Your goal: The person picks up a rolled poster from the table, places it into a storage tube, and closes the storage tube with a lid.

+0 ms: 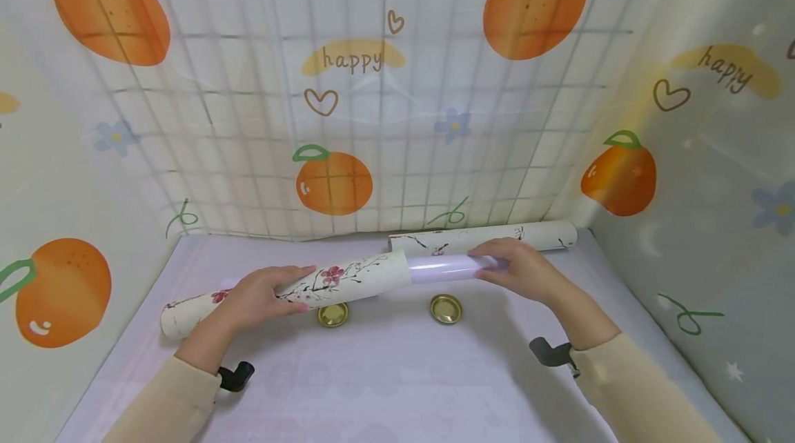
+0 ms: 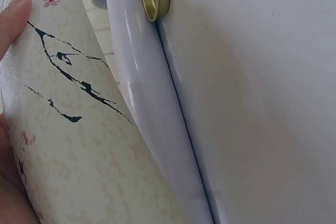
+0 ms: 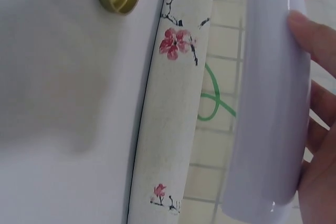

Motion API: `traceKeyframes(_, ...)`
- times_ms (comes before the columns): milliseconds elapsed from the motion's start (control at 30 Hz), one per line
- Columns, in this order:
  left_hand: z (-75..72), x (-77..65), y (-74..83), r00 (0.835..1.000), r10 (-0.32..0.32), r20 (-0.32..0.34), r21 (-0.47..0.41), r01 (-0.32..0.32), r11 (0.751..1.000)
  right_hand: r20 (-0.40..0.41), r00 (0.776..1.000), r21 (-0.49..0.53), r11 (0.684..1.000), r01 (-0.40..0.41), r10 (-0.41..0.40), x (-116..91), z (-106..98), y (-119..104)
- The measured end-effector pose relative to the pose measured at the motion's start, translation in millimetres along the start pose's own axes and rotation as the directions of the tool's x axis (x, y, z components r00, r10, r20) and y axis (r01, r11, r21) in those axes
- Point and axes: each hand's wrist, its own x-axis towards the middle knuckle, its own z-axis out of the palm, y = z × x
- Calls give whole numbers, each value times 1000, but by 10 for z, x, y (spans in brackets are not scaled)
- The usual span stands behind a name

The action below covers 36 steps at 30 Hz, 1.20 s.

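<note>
My left hand (image 1: pixel 253 299) grips a cream cardboard-like tube (image 1: pixel 357 277) printed with plum blossoms and dark branches, raised and slanting across the middle. A glossy pale lilac tube (image 1: pixel 442 268) sits partly inside its right end; the inserted length is hidden. My right hand (image 1: pixel 524 269) holds the lilac tube near its outer end, thumb on one side and fingers on the other. In the right wrist view, the thumb presses the tube's smooth wall. Close by the raised floral tube lies another glossy pale tube (image 2: pixel 137 61), seen in the left wrist view.
A second blossom-printed tube (image 1: pixel 546 234) lies along the table's back edge, behind my right hand. Two round gold lids (image 1: pixel 446 309) rest on the pale tabletop (image 1: pixel 373 374) in front of the tubes. Curtains (image 1: pixel 404 153) with orange prints enclose the back and sides.
</note>
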Motion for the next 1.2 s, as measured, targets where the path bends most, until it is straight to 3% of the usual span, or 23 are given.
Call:
traceKeyframes(267,33,24,4,1000,27,1,10,-27,1000,26,999,60,998,-20,19,58,80,-64)
traceKeyframes(633,45,23,45,999,36,8,30,-36,999,76,996,48,997,-53,49,116,186,-165)
traceKeyframes(900,42,18,51,999,37,-3,35,-36,999,96,994,45,998,-45,41,144,145,-236)
traceKeyframes(1200,41,23,41,999,35,-9,27,-34,999,30,999,-2,999,-32,32,114,57,-176)
